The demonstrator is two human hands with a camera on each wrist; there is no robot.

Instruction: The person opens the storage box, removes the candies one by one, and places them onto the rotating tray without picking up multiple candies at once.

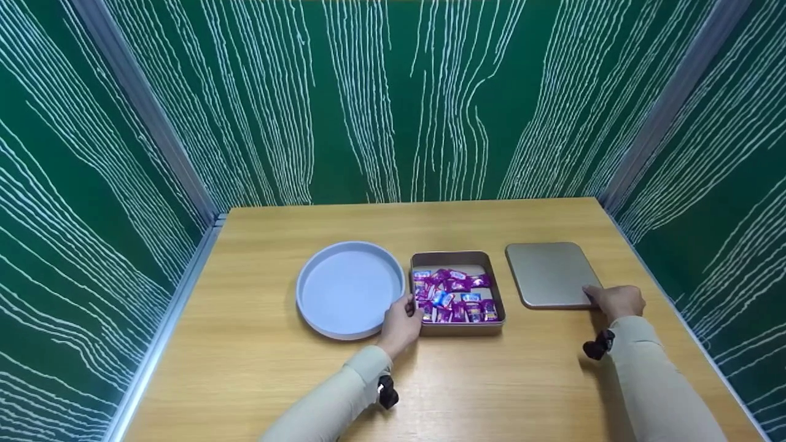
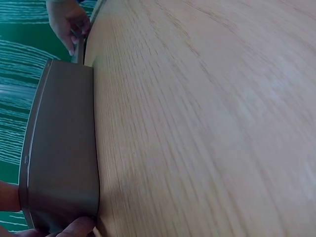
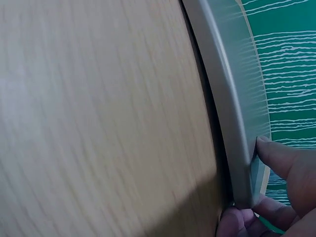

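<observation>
An open metal tin (image 1: 459, 329) holds several purple-wrapped candies (image 1: 457, 285), some with blue and white labels. At its front left corner my left hand (image 1: 402, 325) grips the wall, the thumb (image 2: 79, 227) low against the outside and a finger near the rim. To the right lies the tin's flat, rounded-corner lid (image 1: 549, 274). My right hand (image 1: 617, 302) pinches its front right corner, thumb (image 3: 276, 153) on top and fingers by the edge underneath. A dark gap runs along under the lid's edge in the right wrist view.
A round pale blue tray (image 1: 351, 288) stands left of the tin, close beside my left hand. All of it is on a wooden table (image 1: 491, 380). Green panels with white lines (image 1: 430, 123) rise behind and on both sides, joined by metal posts (image 1: 147, 110).
</observation>
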